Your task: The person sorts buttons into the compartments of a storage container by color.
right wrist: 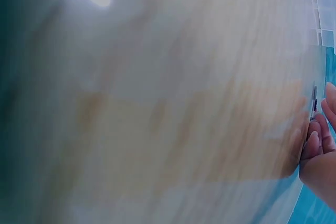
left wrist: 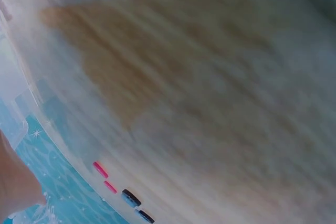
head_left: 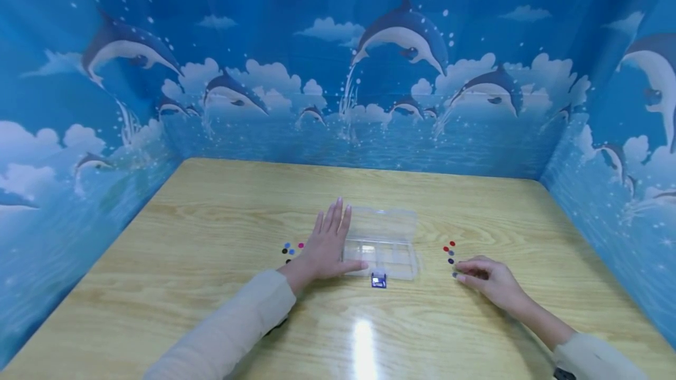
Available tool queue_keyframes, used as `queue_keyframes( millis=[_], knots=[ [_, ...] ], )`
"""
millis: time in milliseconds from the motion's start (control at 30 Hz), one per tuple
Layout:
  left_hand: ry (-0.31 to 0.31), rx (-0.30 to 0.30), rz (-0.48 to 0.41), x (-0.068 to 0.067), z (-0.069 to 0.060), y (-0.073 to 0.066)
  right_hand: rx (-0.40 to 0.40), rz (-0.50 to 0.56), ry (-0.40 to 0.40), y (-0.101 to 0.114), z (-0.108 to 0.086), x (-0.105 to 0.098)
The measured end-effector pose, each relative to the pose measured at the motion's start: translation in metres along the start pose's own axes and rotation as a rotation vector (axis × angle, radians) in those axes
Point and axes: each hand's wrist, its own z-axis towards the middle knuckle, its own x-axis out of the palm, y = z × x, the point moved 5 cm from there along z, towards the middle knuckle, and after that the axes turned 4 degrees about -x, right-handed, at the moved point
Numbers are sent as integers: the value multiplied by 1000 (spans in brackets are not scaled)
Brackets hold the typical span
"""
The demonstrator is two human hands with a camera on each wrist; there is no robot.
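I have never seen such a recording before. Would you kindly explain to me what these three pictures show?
There is no machine here, only a person's left hand and right hand. The wide picture comes from a camera worn on the head; the two others, from cameras on the wrists. On the table lie a clear compartment box with its lid open, a small blue piece at its front, and small discs to its left and right. The left hand is at the box's left side, fingers straight. The right hand is beside the right-hand discs; whether it holds one, I cannot tell.
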Motion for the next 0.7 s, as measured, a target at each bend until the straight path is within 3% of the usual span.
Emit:
queue_keyframes(
  millis=[700],
  knots=[
    [-9,21,-8,4,1,0,-18,-11,-11,0,2,3]
  ],
)
